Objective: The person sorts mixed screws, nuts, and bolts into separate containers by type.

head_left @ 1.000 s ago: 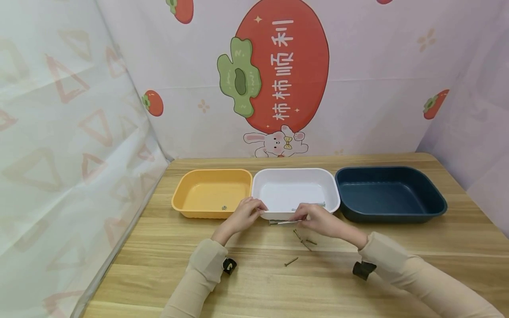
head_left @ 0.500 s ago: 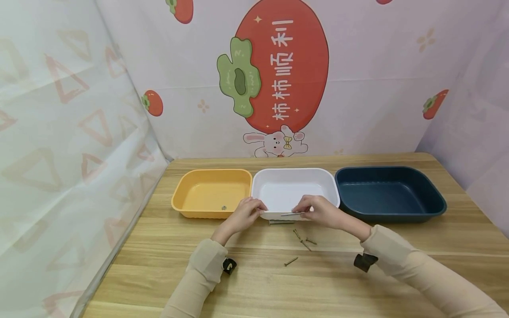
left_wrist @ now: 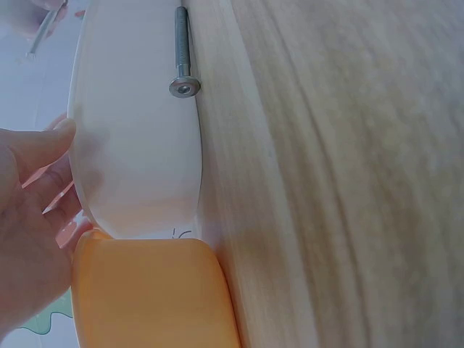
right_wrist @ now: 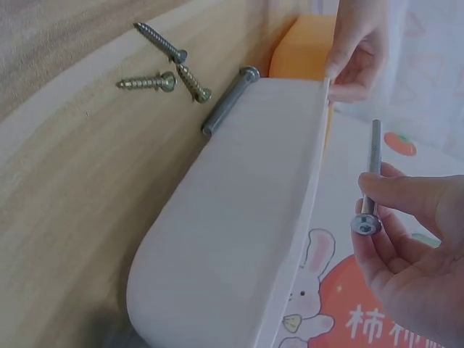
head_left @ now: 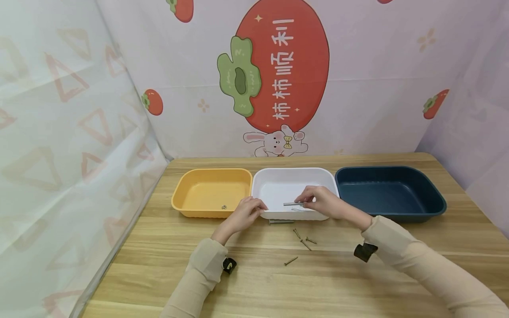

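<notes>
My right hand pinches a silver bolt between thumb and fingers, over the white bin. In the right wrist view, the round socket head of this bolt shows below the thumb. With the thumb outside and the fingers inside, my left hand holds the bin's front rim near its left corner. A second bolt lies on the table along the bin's front wall. Inside the bin, thin metal pieces show partly under my right hand.
Left of the white bin stands a yellow bin with a small nut in it. A dark blue bin stands on the right. Several brass-coloured screws lie on the wooden table, one screw nearer the front edge.
My right hand has picked up one of the bolts in front of the white bin and lifted it up and back over the bin. The left hand has stayed at the rim.
</notes>
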`<act>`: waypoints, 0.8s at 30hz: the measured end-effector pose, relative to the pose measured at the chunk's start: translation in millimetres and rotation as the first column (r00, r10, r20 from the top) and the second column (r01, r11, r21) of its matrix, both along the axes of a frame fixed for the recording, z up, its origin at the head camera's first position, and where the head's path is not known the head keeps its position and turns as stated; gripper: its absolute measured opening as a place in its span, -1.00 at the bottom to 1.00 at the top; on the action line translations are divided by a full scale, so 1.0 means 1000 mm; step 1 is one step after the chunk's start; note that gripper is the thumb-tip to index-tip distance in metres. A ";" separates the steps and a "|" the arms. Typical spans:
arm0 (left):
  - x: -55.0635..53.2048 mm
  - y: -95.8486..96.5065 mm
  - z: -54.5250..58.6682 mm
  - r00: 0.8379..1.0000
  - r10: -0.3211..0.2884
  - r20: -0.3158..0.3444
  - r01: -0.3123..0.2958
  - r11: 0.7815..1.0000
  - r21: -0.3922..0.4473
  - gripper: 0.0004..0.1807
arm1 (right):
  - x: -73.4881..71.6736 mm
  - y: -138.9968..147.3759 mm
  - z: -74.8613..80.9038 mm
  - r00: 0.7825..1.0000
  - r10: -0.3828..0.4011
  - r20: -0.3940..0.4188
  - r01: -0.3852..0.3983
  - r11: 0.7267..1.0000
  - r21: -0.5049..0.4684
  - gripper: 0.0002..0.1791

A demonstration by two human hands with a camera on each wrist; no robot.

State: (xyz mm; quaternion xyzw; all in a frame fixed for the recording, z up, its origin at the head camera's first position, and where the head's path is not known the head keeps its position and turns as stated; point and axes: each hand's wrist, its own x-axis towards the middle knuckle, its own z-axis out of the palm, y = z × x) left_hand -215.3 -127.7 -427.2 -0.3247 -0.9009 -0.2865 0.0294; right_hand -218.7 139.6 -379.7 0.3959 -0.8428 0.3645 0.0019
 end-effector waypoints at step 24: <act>0.000 0.000 0.001 1.000 -0.002 -0.002 0.002 1.000 0.000 -0.90 | -0.030 0.011 -0.002 0.993 -0.083 0.088 0.076 0.994 0.079 -0.80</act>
